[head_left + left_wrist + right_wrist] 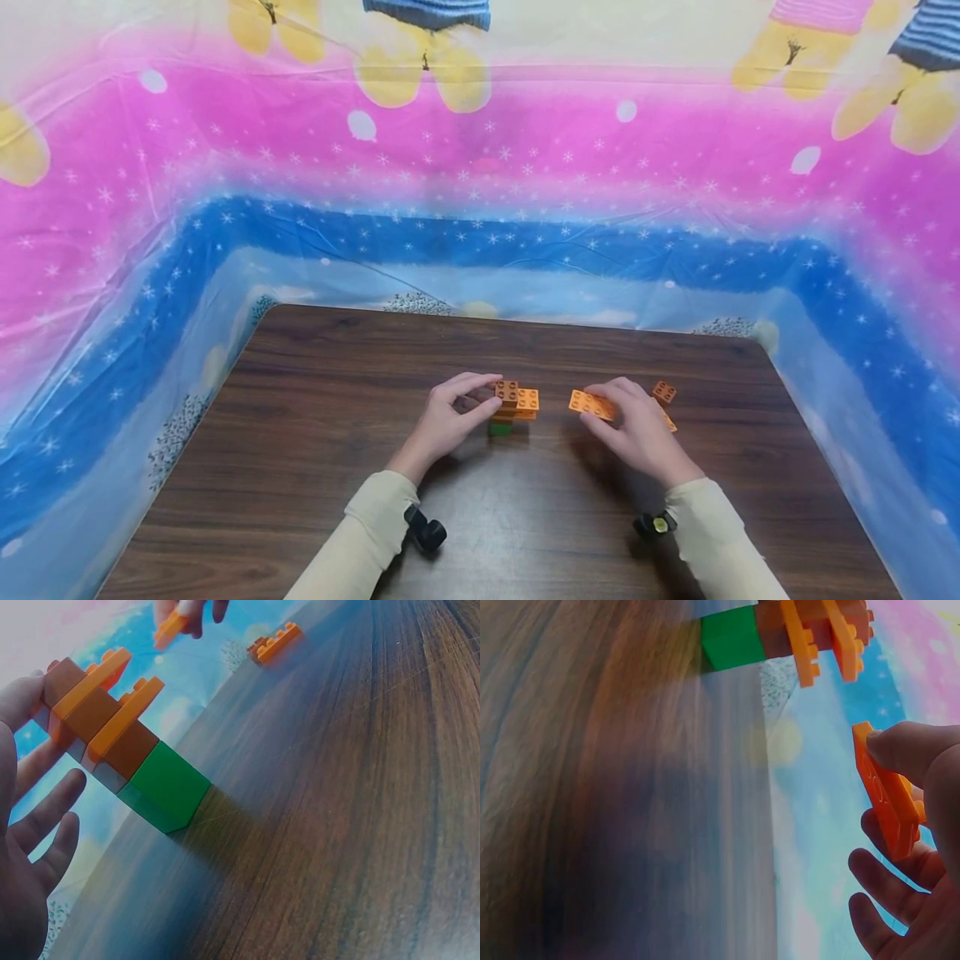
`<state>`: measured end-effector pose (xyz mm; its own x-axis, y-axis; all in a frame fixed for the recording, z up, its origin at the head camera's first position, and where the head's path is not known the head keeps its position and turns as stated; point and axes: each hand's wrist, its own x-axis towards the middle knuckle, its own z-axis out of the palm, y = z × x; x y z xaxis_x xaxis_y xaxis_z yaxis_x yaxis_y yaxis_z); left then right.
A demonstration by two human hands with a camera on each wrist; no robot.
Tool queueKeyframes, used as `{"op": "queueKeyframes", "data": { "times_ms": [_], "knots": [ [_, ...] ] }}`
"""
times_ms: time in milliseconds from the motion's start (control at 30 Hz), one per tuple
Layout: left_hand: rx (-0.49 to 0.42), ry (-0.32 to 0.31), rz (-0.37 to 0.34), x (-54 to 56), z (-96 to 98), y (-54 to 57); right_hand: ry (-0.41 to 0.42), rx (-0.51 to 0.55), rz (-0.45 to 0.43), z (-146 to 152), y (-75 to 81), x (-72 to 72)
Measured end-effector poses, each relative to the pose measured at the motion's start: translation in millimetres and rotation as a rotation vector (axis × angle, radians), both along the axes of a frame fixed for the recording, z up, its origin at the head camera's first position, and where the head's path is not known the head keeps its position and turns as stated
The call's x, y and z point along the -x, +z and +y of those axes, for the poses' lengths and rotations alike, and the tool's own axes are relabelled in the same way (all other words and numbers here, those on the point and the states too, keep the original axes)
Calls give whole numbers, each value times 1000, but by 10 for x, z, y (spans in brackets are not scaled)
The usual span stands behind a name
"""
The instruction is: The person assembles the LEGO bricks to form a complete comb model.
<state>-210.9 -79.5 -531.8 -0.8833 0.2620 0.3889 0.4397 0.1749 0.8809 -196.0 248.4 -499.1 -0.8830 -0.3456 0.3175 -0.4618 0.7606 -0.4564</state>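
A toy brick tower stands upright on the table, with a green brick (pixel 166 787) at its base. Above that, brown bricks (pixel 507 392) alternate with two thin orange plates (pixel 528 400) that jut out to the right. My left hand (pixel 450 417) pinches the tower near its top between thumb and index finger, its other fingers spread. To the right of the tower, my right hand (pixel 633 425) holds a loose orange plate (pixel 885 795) in the air by its edges, studs up. A gap separates this plate from the tower.
Beyond my right hand lie a small brown brick (pixel 663 392) and another orange piece (pixel 667 418), partly hidden by the hand. The dark wooden table (pixel 480 517) meets a printed cloth backdrop (pixel 480 242) at its back and sides.
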Motion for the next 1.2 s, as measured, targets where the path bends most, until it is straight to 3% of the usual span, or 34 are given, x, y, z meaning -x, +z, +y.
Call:
{"op": "queueKeyframes", "data": {
  "times_ms": [667, 1200],
  "knots": [
    [-24, 3, -4, -17, 14, 15, 109, 125, 0, -441, 236, 93],
    [-24, -11, 17, -10, -3, 1, 192, 170, 14, -676, 271, 151]
  ]
}}
